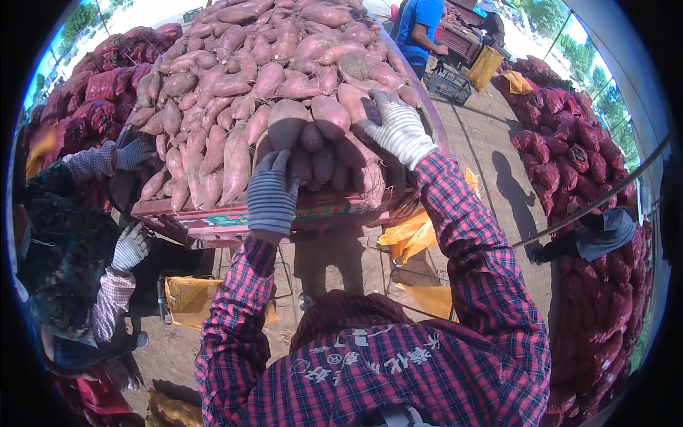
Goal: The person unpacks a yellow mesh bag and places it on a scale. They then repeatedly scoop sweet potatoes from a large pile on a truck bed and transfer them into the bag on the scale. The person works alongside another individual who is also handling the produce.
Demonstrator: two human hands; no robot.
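Note:
A large heap of sweet potatoes [235, 80] fills a reddish metal cart [341, 211] in front of me. My left hand [273, 195], in a striped knit glove, is raised at the cart's front edge, its fingertips at the lower sweet potatoes. It covers part of them, so whether it grips one cannot be told. My right hand [397, 128], in a similar glove, lies with spread fingers on a shaded sweet potato [368, 109] at the heap's right side. Between my hands, several rounded sweet potatoes [312, 137] sit close together, partly in shadow.
A co-worker's gloved hands [130, 248] are at the cart's left. Orange mesh bags [195, 299] hang on metal frames below the cart. Red net sacks [565, 155] are piled at both sides. A black crate [449, 85] and a person in blue [419, 29] are beyond, right.

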